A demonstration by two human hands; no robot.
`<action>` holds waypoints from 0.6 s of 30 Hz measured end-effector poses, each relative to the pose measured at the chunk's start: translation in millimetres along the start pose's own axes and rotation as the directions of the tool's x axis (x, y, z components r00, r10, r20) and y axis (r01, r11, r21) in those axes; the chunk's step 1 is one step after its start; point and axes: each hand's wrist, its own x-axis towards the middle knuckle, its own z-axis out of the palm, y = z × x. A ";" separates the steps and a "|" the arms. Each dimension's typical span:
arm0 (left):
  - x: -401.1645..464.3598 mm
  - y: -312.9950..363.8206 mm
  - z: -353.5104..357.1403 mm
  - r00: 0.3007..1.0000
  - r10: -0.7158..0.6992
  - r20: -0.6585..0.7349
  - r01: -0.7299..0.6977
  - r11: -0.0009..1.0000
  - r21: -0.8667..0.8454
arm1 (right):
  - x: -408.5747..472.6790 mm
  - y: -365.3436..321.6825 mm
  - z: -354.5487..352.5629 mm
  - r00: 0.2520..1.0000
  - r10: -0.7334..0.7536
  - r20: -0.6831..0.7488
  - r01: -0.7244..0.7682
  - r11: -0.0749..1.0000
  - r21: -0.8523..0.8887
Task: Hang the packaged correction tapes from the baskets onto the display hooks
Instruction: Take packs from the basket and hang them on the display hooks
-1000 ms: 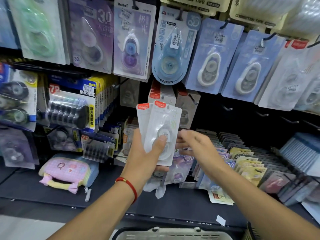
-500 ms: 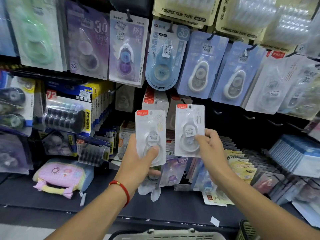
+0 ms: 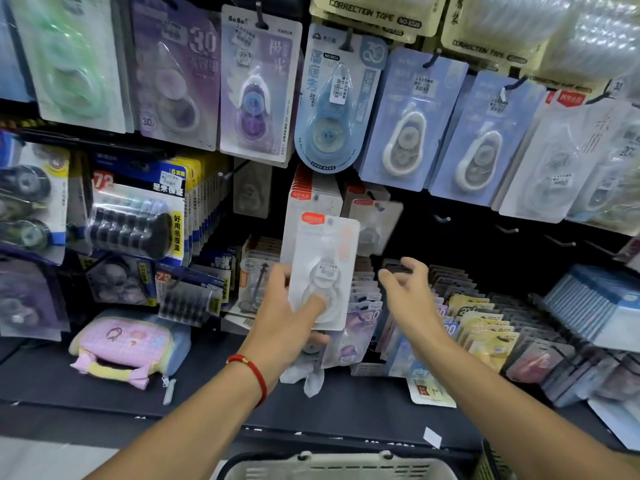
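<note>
Step in hand was judged as hanging: one white packaged correction tape [image 3: 320, 271] was held up at frame centre, pinched by the left hand [image 3: 287, 317], thumb across the blister, fingers behind the card. It was not yet on a hook.

The right hand [image 3: 407, 296] was seen just right of the pack, apart from it, fingers loosely spread and grasping nothing.

Matching white packs [image 3: 313, 199] were hung directly above the held pack. Bare display hooks [image 3: 441, 218] were seen right of centre, against the dark back panel.

Next move, as judged: the hole beside the red tab at the card's top needs to be lined up with a hook tip and slid on. The right hand would likely be needed to steady the card. Which hook was intended could not be told.

Containers: a light-coloured basket [image 3: 332, 467] was cut off at the bottom edge, only its rim shown, contents not visible. A darker basket [image 3: 493, 462] was caught at lower right, contents also hidden. Shelf trays [image 3: 485, 327] at right centre were filled with upright rows of carded packs.
</note>
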 end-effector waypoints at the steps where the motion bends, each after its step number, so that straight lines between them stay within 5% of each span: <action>1: 0.2 -0.8 0.8 1.000 0.005 0.004 -0.005 0.999 0.035 | -7.8 -1.5 1.6 0.998 -0.045 0.053 0.041 0.996 0.079; 5: -2.4 1.6 7.2 0.997 0.002 0.073 -0.006 0.998 0.058 | -45.8 -10.4 6.2 0.937 -0.219 0.271 0.161 0.962 0.219; 11: -8.8 7.8 16.8 0.977 -0.043 0.206 0.044 0.999 0.003 | -40.7 -12.2 4.0 0.980 -0.196 0.046 0.170 0.927 0.334; 18: -5.1 5.6 12.7 0.988 -0.025 0.152 0.005 0.992 0.128 | -12.0 -14.4 -9.3 0.987 -0.154 -0.050 0.162 0.950 0.268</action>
